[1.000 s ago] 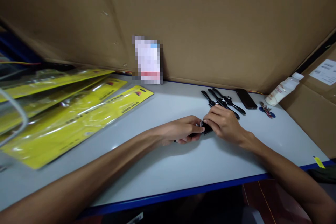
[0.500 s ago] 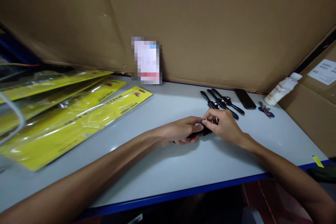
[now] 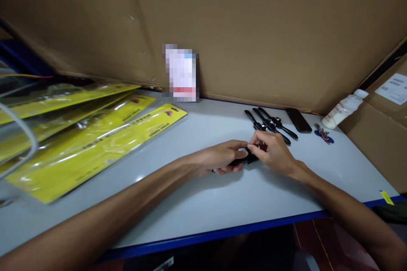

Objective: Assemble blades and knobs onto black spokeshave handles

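My left hand (image 3: pixel 224 156) is closed round one handle of a black spokeshave (image 3: pixel 252 160), low over the table. At the tool's middle, the thumb and fingertips of my right hand (image 3: pixel 271 148) are pinched together against it. What exactly those fingertips grip is hidden, and much of the tool is covered by my hands. Just beyond my right hand lie several more black spokeshaves (image 3: pixel 269 124), side by side on the tabletop.
Yellow-backed clear plastic packages (image 3: pixel 127 135) are piled at the left, beside a white cable (image 3: pixel 23 123). A phone (image 3: pixel 299 120), keys (image 3: pixel 323 134) and a bottle (image 3: pixel 343 110) stand or lie back right. Cardboard (image 3: pixel 254 29) walls the rear; a blurred-out card (image 3: pixel 182 74) leans there.
The view has shifted slightly, so the scene sits a little further right. Both hands stay at the spokeshave, with only a small movement of the right fingers.
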